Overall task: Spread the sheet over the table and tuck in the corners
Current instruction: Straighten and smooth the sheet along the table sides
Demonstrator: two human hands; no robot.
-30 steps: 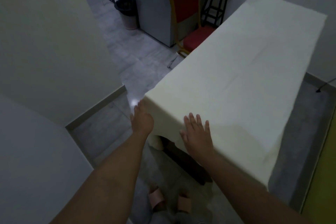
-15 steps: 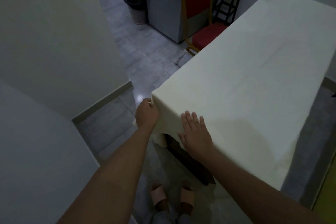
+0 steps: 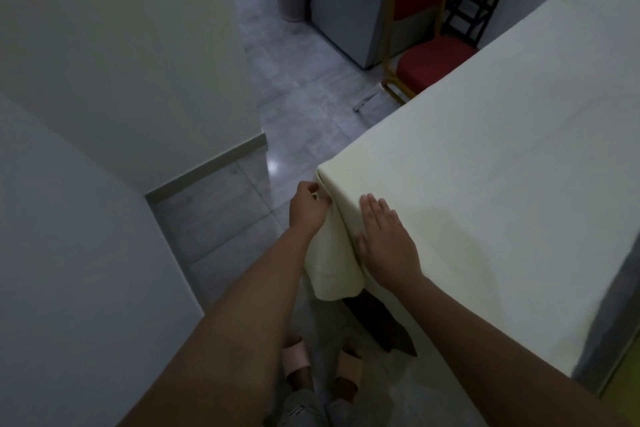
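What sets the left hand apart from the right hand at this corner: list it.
The left hand has curled fingers pinching the sheet at the corner; the right hand lies flat, fingers straight. The left hand works beside the corner, on the hanging cloth; the right hand presses on the top by the edge. Both touch the sheet at the same near corner.

— Where's the left hand?
— Curled, pinching the sheet at the table's near corner, forearm stretched forward.
— The right hand?
— Flat, fingers straight together, pressing the top beside that corner, arm extended.
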